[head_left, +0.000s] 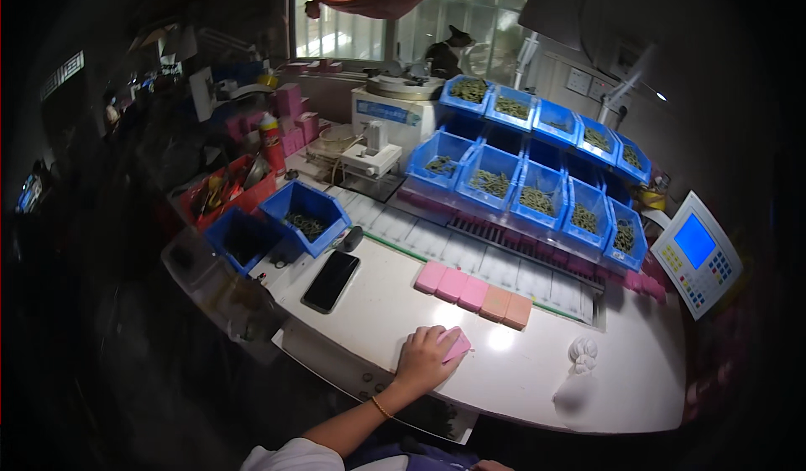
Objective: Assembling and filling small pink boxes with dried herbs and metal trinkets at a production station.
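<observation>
My left hand (pixel 425 360) reaches in from the lower left, a beaded bracelet on its wrist. Its fingers are wrapped over a pink block (pixel 456 345) resting on the white table (pixel 504 379). Just beyond it, a row of similar small blocks lies side by side, with pink blocks (pixel 452 285) on the left and two orange ones (pixel 506 307) on the right. At the bottom edge a sliver of skin shows, possibly my right hand (pixel 491 465); its fingers are hidden.
A black phone (pixel 331 282) lies left of the row. Blue bins (pixel 495 192) with small greenish pieces stand in tiers behind. A white knotted cloth bundle (pixel 583 356) sits at right, below a control panel (pixel 697 254). Another blue bin (pixel 306 217) stands left.
</observation>
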Motion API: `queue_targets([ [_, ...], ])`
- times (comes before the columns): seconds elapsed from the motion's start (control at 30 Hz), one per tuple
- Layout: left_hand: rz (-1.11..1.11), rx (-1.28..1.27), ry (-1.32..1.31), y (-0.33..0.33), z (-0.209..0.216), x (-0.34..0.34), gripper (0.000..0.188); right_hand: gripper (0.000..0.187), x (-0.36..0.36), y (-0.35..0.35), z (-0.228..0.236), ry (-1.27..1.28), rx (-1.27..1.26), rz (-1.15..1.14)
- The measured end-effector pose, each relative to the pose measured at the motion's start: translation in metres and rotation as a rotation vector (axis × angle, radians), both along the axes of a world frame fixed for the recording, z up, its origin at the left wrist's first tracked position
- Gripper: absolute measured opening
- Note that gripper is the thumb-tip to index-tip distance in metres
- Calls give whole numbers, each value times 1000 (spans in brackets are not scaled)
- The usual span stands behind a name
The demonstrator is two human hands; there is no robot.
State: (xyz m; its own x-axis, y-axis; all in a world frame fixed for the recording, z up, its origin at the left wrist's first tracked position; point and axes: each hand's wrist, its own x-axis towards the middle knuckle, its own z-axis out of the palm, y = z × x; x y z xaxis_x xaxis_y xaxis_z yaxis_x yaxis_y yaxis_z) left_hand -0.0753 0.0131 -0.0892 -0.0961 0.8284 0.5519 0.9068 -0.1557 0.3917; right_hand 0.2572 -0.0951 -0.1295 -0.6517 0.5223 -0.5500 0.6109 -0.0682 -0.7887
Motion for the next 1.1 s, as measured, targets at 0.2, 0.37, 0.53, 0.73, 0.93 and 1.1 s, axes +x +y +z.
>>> queue_targets([
  [0.2,-26,-35,-57,-6,-1,-3,47,45,-1,5,13,73,-166,-35],
  [0.37,-48,-9,-99,-6,-5,-7,47,44,-2,10,35,231,-128,193],
  [0.53,-70,-34,-115,-8,0,-9,50,40,-19,9,36,221,-132,110],
  [0.73,-96,-46,-99,-7,4,-9,53,32,-17,9,-12,162,208,93],
  [0.93,-12,-102,-69,-16,15,-12,54,30,-37,24,63,73,206,72],
  [1.1,14,-79,-58,-12,4,-20,51,17,-44,59,103,102,438,-198],
])
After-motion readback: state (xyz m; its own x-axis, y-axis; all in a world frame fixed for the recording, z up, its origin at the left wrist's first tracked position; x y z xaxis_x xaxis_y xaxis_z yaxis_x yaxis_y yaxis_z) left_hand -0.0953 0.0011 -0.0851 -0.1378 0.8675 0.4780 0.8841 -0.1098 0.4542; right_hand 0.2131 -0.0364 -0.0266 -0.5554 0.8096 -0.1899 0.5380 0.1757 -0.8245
